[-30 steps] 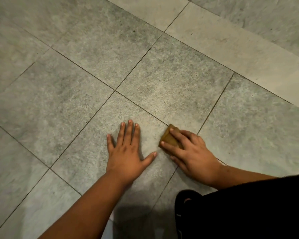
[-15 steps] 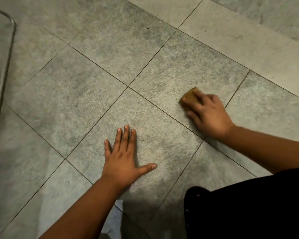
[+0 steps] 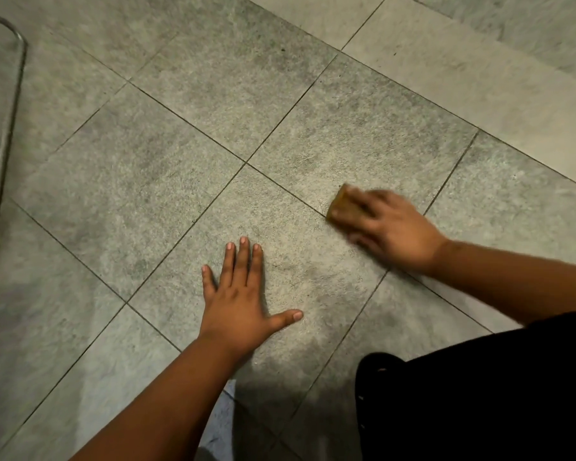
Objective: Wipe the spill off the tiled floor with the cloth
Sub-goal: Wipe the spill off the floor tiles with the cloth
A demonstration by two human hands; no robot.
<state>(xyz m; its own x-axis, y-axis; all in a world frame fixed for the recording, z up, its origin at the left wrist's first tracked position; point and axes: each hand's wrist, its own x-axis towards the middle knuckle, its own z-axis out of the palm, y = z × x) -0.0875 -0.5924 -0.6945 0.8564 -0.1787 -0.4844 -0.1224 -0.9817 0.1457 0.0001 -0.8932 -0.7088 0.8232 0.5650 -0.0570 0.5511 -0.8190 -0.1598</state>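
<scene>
The right hand [image 3: 393,231] lies over the cloth [image 3: 341,206], its fingers bent down across the top of the small brown folded pad and pressing it to the floor [image 3: 187,181]. This grip is blurred, so how the thumb sits cannot be told. Only the cloth's far-left corner shows, sticking out beyond the fingertips; the rest is hidden under the hand. The cloth sits right at a grout line, on the tile just beyond the one where the other hand rests.

The left hand [image 3: 243,304] lies flat on the floor, palm down, fingers straight and close together, thumb spread out to the right. It holds nothing and is well apart from the cloth, nearer the person.

The floor is grey speckled tile with dark grout lines running on the diagonal. The tile between the two hands looks paler and faintly smeared. A band of lighter tiles [image 3: 479,88] crosses the upper right. A thin metal tube [image 3: 5,141] curves along the left edge. Dark clothing [image 3: 496,394] fills the lower right corner.
</scene>
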